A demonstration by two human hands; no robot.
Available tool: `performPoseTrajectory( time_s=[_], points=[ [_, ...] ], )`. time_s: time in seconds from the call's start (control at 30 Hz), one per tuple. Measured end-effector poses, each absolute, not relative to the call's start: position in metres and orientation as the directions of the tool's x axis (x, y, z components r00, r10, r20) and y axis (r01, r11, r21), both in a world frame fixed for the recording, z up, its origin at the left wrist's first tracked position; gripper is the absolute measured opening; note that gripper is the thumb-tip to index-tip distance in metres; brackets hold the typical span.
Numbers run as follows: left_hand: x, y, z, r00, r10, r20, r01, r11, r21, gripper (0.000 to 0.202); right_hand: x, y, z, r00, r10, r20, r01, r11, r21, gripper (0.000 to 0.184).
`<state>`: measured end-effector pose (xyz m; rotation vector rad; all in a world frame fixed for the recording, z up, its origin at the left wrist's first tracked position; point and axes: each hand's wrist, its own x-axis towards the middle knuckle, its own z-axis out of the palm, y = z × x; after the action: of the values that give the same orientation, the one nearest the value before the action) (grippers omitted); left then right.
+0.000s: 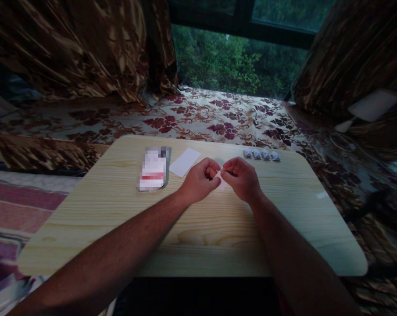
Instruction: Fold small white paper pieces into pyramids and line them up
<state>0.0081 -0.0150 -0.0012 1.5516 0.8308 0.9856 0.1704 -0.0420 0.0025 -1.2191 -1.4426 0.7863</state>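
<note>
My left hand (201, 179) and my right hand (240, 176) meet over the middle of a light wooden table (191, 237). Both pinch a small white piece of paper (220, 181) between their fingertips; most of it is hidden by the fingers. A blank white paper slip (184, 162) lies just left of my left hand. Further left sits a flat grey packet (153, 169) with a white and red label. Behind my right hand, several small folded white paper pieces (262, 154) stand in a row near the far edge.
The table stands on a cream and maroon floral cloth (218, 115). Brown patterned curtains (69, 48) hang left and right of a window (237, 57) with green trees outside. A white charger with cable (371, 107) lies at the right. A pink striped cloth (17, 206) lies at the left.
</note>
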Motion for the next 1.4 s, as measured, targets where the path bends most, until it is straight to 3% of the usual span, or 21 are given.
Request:
performPoseTrajectory(
  time_s=[1.23,1.4],
  points=[
    [0.0089,-0.0168,-0.0008,0.44,0.886,0.147,0.028,-0.178,0.984,0.017,0.1715,-0.0427,0.0074,0.033,0.973,0.228,0.235,0.215,-0.948,0.021],
    [0.0072,-0.0162,0.0036,0.39,0.911,0.137,0.097,-0.188,0.977,0.012,0.1725,-0.0427,0.0066,0.015,0.976,0.217,0.269,0.206,-0.941,0.021]
  ],
)
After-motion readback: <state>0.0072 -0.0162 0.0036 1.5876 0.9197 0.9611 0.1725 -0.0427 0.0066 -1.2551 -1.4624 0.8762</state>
